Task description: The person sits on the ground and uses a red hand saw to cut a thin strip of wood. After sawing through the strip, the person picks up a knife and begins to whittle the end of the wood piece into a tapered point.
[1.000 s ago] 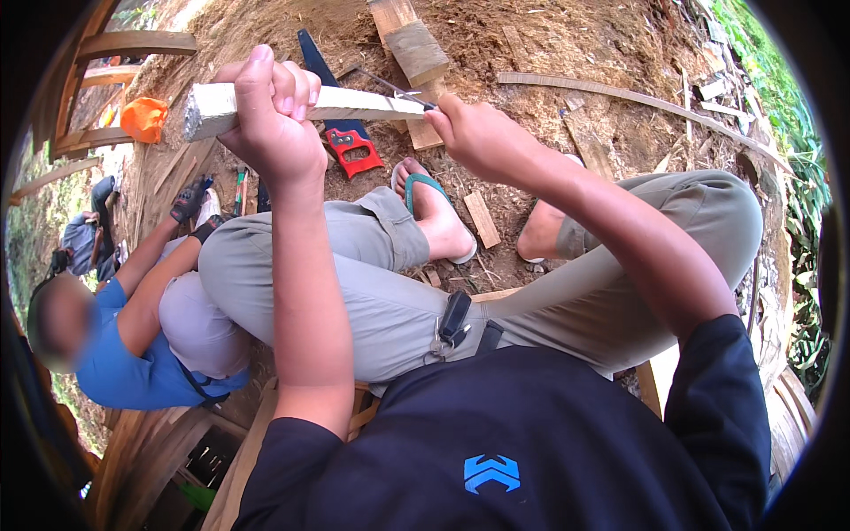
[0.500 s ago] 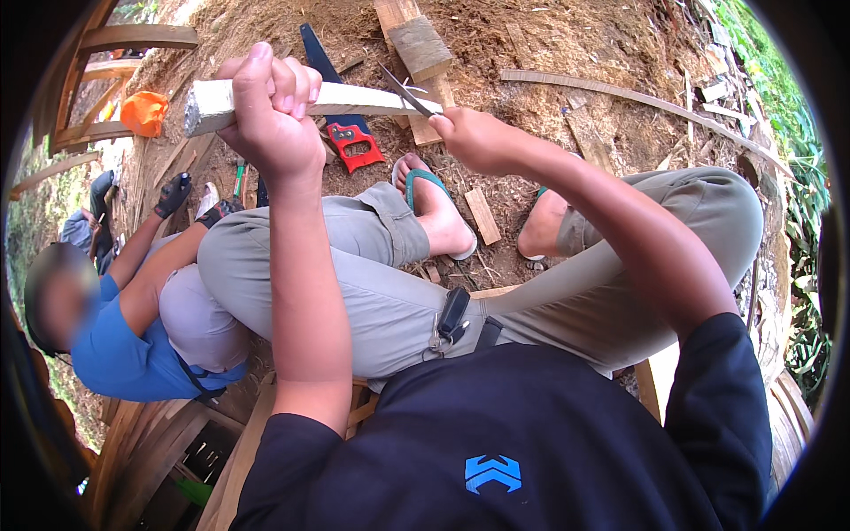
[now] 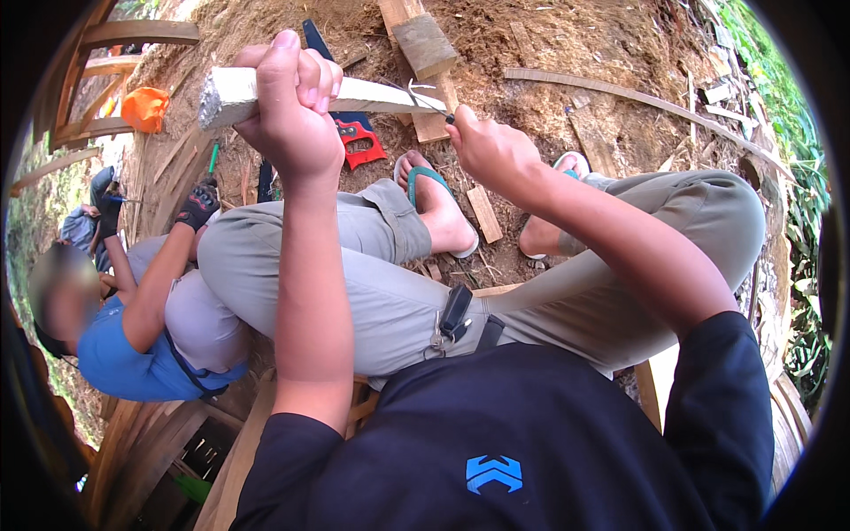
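My left hand [image 3: 292, 106] is closed round the thick end of a pale, tapering piece of wood [image 3: 381, 95], held up in front of me and pointing right. At its thin end, my right hand [image 3: 496, 155] grips a knife [image 3: 450, 118]. The handle is mostly hidden in my fingers, and the narrow dark blade slants up and left against the wood. A thin curled shaving [image 3: 420, 86] sticks up beside the blade. Under the wood lies a handsaw [image 3: 361, 146] with a red handle, its dark blade partly covered.
A wooden block [image 3: 423, 44] rests on a plank [image 3: 432, 128] beyond my sandalled feet. One long curved strip [image 3: 646, 97] lies to the right. At left crouches a co-worker in blue [image 3: 146, 354], with a gloved hand [image 3: 198, 205] near my knee. An orange bag [image 3: 145, 109] sits farther off.
Both hands and the wood have shifted slightly right. The knife blade has turned, showing less of its flat side, and sits farther along the thin end. The co-worker's arms have moved.
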{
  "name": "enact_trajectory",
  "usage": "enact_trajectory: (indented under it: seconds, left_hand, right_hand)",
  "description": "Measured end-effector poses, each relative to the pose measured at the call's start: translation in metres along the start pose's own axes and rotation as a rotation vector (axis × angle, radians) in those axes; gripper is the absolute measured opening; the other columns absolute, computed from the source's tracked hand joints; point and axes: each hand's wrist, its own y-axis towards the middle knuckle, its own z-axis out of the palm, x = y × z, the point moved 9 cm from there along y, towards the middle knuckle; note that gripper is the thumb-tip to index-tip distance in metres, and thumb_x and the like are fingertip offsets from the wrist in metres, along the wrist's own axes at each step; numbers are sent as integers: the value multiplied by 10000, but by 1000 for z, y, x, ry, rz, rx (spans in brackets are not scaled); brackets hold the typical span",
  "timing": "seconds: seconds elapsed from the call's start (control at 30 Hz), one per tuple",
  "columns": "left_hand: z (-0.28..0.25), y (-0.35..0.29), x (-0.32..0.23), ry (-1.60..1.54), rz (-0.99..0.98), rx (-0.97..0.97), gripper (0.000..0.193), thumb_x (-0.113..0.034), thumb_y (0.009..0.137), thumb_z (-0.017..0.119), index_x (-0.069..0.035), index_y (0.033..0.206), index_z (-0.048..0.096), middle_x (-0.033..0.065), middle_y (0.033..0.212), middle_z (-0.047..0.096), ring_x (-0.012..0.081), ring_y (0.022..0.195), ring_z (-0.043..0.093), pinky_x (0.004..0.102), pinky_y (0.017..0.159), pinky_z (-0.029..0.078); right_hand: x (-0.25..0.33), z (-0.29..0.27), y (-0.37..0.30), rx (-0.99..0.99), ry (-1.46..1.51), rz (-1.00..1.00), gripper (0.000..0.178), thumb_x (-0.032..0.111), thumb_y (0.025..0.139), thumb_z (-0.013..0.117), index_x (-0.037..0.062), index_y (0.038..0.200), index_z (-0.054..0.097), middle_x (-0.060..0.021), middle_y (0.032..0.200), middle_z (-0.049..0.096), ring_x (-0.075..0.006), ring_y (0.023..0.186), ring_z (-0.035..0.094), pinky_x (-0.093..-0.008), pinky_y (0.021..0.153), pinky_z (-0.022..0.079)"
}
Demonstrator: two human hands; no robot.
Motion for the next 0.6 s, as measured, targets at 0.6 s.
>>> enact_trajectory:
  seconds: [0.6]
  left_hand:
    - [-5, 8, 1, 14, -23, 5, 310, -120, 947, 549, -112, 673, 405, -26, 525, 315, 81, 429, 317, 293, 482, 352]
  right_hand:
    - [40, -39, -4, -123, 88, -133, 327, 356, 1060, 439, 36, 1016, 487, -233, 705, 666, -469, 674, 663, -558, 598, 514]
